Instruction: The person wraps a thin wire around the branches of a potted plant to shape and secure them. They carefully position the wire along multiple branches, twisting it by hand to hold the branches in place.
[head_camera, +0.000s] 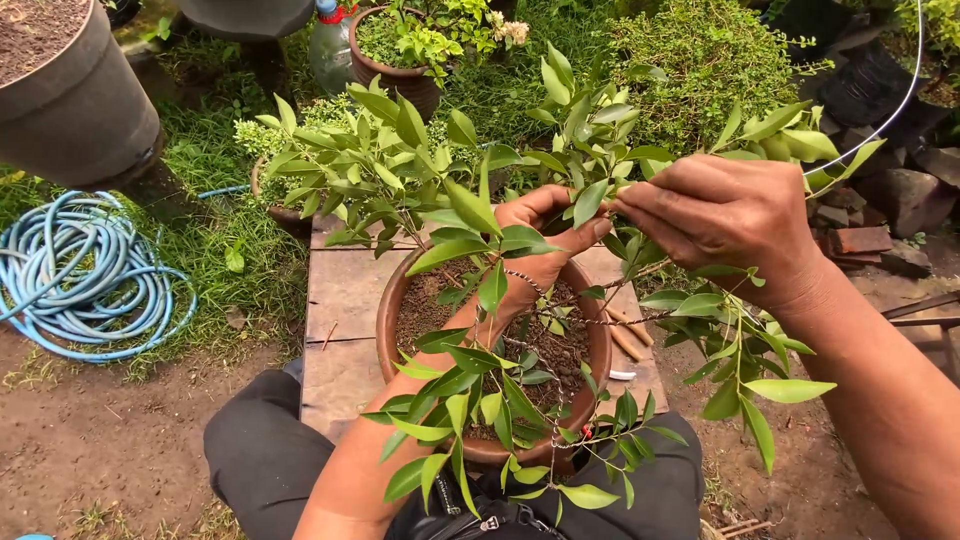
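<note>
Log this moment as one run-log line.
left hand: on branch | right hand: pinching wire at branch | plant in clay pot | wooden board

Bare forearms (no sleeves), black trousers (265, 450)

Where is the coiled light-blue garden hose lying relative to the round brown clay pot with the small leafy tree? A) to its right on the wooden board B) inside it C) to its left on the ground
C: the coiled light-blue garden hose lies on grass and dirt left of the round brown clay pot, apart from it.

Wooden board (345, 300) before my knees, resting on bare soil (110, 440). On it: clay pot (392, 330) at centre; small sticks (628, 338) at its three o'clock edge.
</note>
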